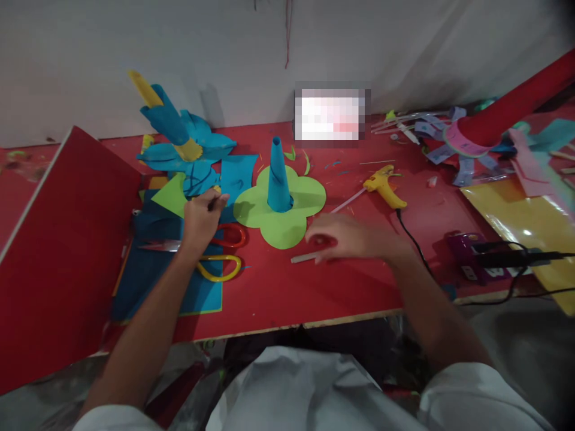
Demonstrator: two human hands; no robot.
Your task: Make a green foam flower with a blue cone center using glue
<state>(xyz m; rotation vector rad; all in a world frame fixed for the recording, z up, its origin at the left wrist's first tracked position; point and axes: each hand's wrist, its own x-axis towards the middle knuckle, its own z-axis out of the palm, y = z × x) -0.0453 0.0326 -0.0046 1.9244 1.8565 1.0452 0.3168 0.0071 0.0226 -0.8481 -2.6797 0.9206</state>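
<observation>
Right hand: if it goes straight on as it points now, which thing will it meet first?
Pointing left, the right hand would probably first meet the green four-lobed paper, at its near lobe. The hand is blurred and its height unclear, so it might pass above.

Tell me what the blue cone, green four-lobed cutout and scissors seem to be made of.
Blue cone: probably matte paper, given its rolled, hollow-looking form.
Green four-lobed cutout: matte card or thin foam, flat with clean edges; I can't tell which.
Scissors: apparently metal blades, grey with a sheen; red and yellow handles, likely smooth plastic.
</observation>
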